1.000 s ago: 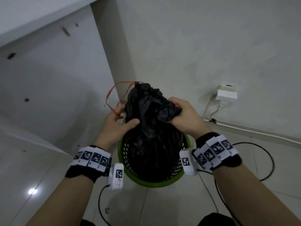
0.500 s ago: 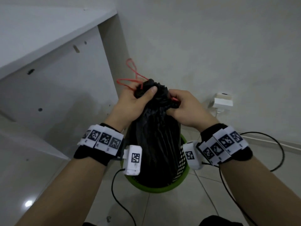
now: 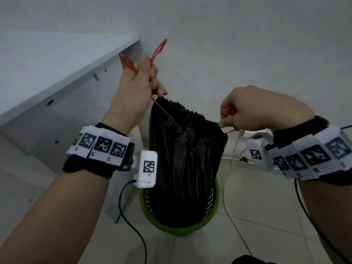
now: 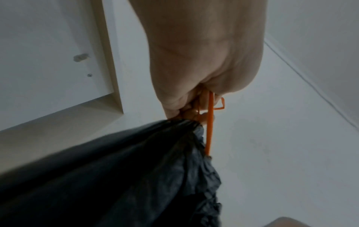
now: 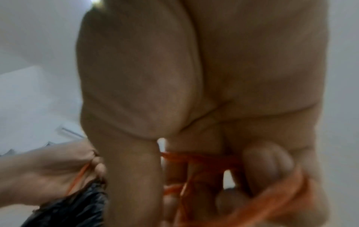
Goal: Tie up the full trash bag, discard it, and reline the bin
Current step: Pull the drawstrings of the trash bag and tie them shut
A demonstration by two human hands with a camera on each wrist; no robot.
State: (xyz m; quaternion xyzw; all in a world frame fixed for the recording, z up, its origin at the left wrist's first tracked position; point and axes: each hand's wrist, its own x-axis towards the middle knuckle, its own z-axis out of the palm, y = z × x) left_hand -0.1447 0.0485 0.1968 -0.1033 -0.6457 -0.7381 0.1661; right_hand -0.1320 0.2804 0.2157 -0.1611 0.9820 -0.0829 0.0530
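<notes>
A full black trash bag [image 3: 185, 168] stands tall in a green perforated bin [image 3: 179, 228] on the tiled floor. Its gathered top has a red drawstring [image 3: 159, 50]. My left hand [image 3: 137, 92] is raised at the bag's left corner and grips the drawstring, with loops sticking up above the fist. In the left wrist view the drawstring [image 4: 210, 122] runs down from my curled fingers into the bag [image 4: 136, 176]. My right hand [image 3: 255, 109] pinches the drawstring at the bag's right corner; in the right wrist view the red string [image 5: 198, 159] wraps round its fingers.
A white desk [image 3: 57, 73] with a side panel stands close on the left of the bin. A white wall is right behind. A white power adapter [image 3: 257, 135] and cables [image 3: 228, 197] lie on the floor to the right. Black wrist cables trail down.
Both hands left the bunched bag top and moved apart, each pulling a drawstring end. The left hand rose higher. The bag has stretched taller out of the bin.
</notes>
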